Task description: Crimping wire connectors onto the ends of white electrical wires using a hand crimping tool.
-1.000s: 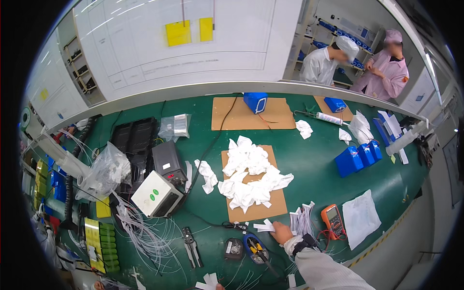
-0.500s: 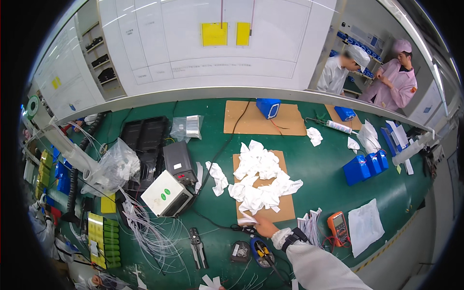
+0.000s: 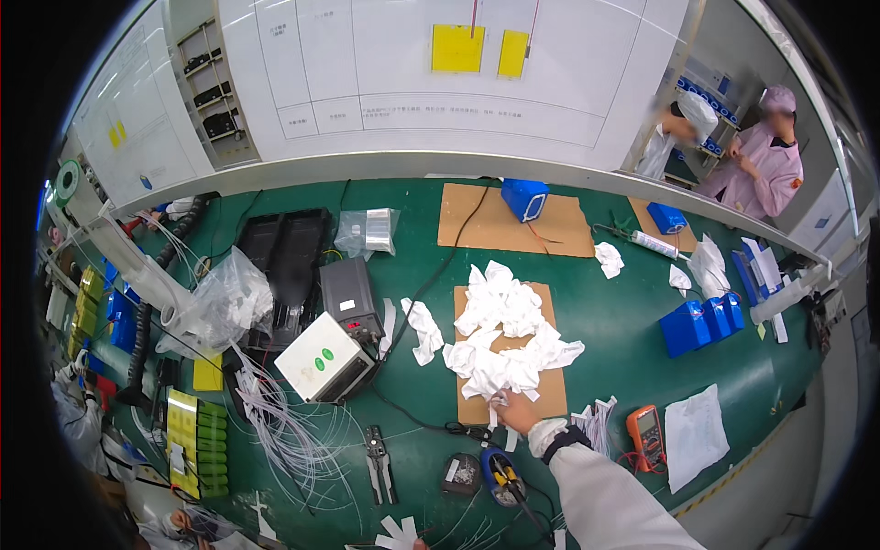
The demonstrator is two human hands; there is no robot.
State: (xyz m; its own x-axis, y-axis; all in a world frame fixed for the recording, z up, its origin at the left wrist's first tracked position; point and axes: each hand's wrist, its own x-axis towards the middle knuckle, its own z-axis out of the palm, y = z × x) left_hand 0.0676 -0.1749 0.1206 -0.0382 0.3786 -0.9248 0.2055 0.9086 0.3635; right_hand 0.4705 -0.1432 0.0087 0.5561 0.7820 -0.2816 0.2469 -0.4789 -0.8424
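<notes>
My right hand (image 3: 519,412) reaches in at the lower edge of a heap of crumpled white wipes (image 3: 504,367). Its fingers are pinched together, with a narrow white strip (image 3: 493,418) hanging from them. The heap lies on a sheet of brown cardboard (image 3: 556,394). Only a fingertip of my left hand (image 3: 421,544) shows at the bottom edge, beside several white strips (image 3: 396,532); the rest of that hand is out of frame.
Wire strippers (image 3: 379,466), a blue holder with tools (image 3: 502,477) and an orange multimeter (image 3: 646,438) lie near me. Boxy instruments (image 3: 323,357) and loose white wires (image 3: 284,431) are left. Blue battery packs (image 3: 687,328) stand right. Two people are beyond the board.
My right hand has moved from the cardboard's lower edge up to the heap of wipes, a white piece still at its fingers. The whole view has shifted slightly.
</notes>
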